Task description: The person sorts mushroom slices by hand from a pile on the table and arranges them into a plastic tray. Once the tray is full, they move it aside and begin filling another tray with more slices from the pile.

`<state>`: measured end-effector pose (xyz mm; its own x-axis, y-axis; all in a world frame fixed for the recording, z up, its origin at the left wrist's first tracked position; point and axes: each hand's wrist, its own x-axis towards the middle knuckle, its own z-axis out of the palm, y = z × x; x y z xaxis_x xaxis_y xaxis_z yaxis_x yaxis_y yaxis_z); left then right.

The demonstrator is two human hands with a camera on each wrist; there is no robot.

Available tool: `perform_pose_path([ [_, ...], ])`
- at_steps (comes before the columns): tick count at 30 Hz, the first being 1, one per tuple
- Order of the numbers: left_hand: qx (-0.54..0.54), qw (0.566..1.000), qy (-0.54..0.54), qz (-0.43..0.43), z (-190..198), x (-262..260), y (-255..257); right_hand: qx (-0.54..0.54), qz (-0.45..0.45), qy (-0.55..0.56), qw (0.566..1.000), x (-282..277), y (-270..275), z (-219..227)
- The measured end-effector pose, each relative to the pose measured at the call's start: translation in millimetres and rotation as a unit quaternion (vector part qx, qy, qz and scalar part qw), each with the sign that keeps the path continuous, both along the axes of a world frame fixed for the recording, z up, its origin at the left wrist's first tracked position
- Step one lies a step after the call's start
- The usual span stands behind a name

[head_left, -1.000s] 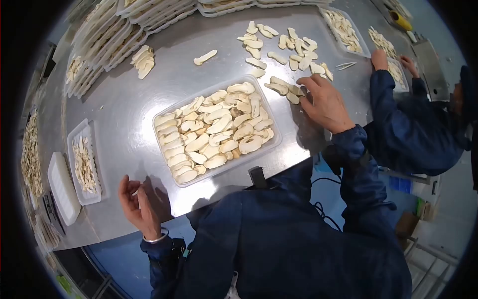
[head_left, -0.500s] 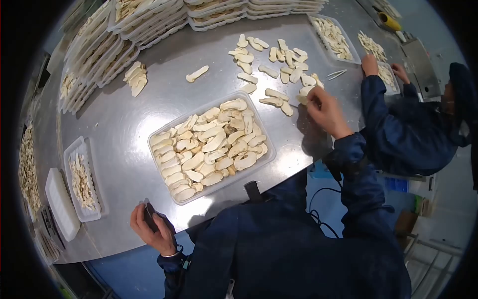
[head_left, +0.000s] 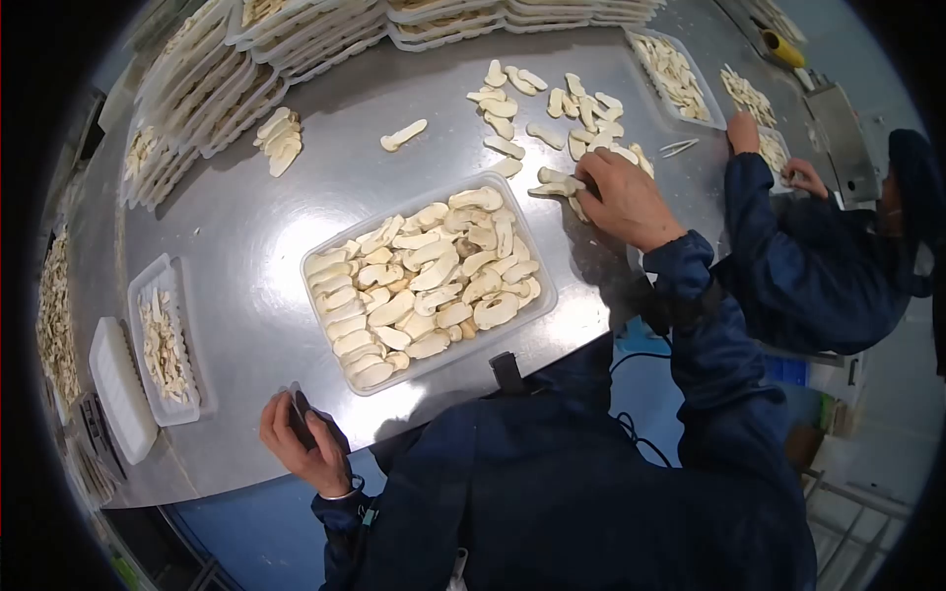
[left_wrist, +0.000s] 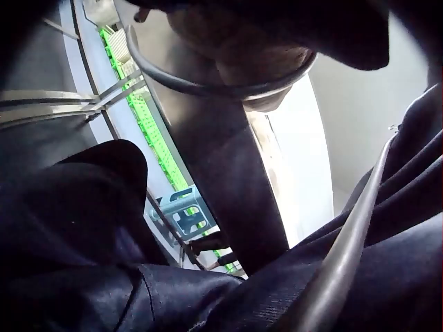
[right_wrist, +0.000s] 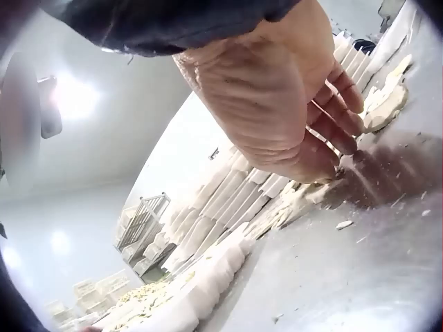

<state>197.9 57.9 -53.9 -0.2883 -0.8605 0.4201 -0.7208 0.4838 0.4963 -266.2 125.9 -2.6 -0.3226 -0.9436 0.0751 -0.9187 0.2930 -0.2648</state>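
Observation:
My right hand (head_left: 631, 202) is low over the steel table, thumb and fingers around the near end of a few pale mushroom slices (head_left: 554, 179). In the right wrist view, the bent fingers (right_wrist: 339, 114) reach down to the tabletop beside a slice (right_wrist: 384, 109); the palm hides part of the grip. My left hand (head_left: 304, 448) rests at the table's front edge, fingers loosely curled and nothing held. Between the hands sits a clear plastic tray (head_left: 548, 286) filled with overlapping mushroom slices (head_left: 429, 271). The left wrist view shows mainly sleeve and a bracelet (left_wrist: 208, 88).
More slices lie loose beyond my right hand, near white tweezers (head_left: 679, 148). A single slice (head_left: 403, 135) and a small pile (head_left: 280, 143) lie farther back. Stacked filled trays (head_left: 325, 49) line the back. Another person (head_left: 808, 236) works at right. A narrow tray (head_left: 192, 335) stands left.
My right hand first leaves the small slice group, then pinches a slice farther right, and now is back at the group. My left hand has drawn slightly right, toward the table edge.

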Motion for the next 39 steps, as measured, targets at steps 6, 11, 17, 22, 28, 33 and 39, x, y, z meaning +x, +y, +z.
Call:
perform_pose_path([
  [6, -0.009, 1.000, -0.002, 0.000, -2.2, 0.5, -0.8, -0.012, 0.020, 0.036, 0.999, -1.2, -5.2, -5.8],
  [11, -0.009, 1.000, -0.008, 0.001, -1.0, 0.1, -0.9, -0.037, 0.020, 0.072, 0.997, 3.7, -7.6, -8.3],
  [17, -0.015, 1.000, -0.011, 0.001, -1.5, -0.1, -1.1, -0.043, 0.003, 0.099, 0.994, 0.0, -9.8, -13.5],
  [22, -0.015, 1.000, -0.006, 0.003, -0.9, -1.7, -1.2, -0.040, 0.003, 0.118, 0.992, -8.8, -16.3, -15.2],
  [28, -0.015, 1.000, -0.015, 0.003, 1.2, -2.2, -1.4, -0.074, 0.015, 0.110, 0.991, -21.7, -14.6, -14.0],
  [33, -0.013, 1.000, -0.014, 0.005, 0.7, -2.9, -1.0, -0.082, 0.011, 0.036, 0.996, -18.6, -9.2, -6.1],
  [39, -0.007, 1.000, -0.002, 0.005, 3.4, -3.2, -0.8, -0.039, 0.003, 0.058, 0.998, -16.8, -16.5, -9.6],
])
